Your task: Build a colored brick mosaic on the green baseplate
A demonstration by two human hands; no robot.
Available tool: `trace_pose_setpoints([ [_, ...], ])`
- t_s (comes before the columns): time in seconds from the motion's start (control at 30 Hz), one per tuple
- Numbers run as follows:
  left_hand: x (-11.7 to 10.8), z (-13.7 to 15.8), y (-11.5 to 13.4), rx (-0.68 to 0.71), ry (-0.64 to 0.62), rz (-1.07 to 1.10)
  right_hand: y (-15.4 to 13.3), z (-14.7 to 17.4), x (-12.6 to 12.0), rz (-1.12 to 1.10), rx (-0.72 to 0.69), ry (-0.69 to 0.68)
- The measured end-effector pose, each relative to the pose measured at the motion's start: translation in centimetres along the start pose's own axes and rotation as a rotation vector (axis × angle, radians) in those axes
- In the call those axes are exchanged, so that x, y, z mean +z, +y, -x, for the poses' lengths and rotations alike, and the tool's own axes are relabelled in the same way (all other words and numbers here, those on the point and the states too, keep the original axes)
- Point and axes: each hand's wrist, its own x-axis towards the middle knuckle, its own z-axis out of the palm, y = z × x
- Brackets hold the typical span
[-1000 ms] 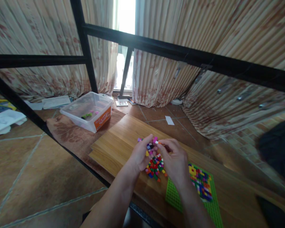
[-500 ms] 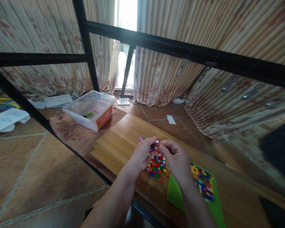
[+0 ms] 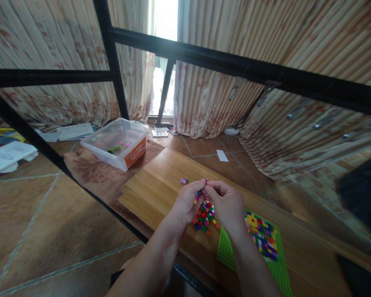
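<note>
The left hand curls around a few small bricks, while the right hand pinches a mostly hidden piece. From their meeting fingertips, loose blocks lie at six o'clock, the green baseplate at five.

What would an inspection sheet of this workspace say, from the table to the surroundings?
Surface: wooden table, light brown.
Things: heap of loose coloured bricks; green board, partly covered with bricks.
Clutter: clear box on rug; white paper on tiled floor; black flat item on the table.
Hands: left hand and right hand close together, fingers around small bricks.
Cables: nothing seen.
Surroundings: black bars, curtains.
</note>
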Motion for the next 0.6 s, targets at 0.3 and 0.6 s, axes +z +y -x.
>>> trace_pose_setpoints([
  [0.3, 0.5, 0.3, 0.7, -0.119, -0.008, 0.152, -1.4, 1.2, -0.1, -0.182, 0.026, -0.03],
  [0.6, 0.3, 0.0, 1.2, -0.027, 0.031, 0.189, -2.8, 1.9, 1.8, 0.127, -0.121, -0.174],
])
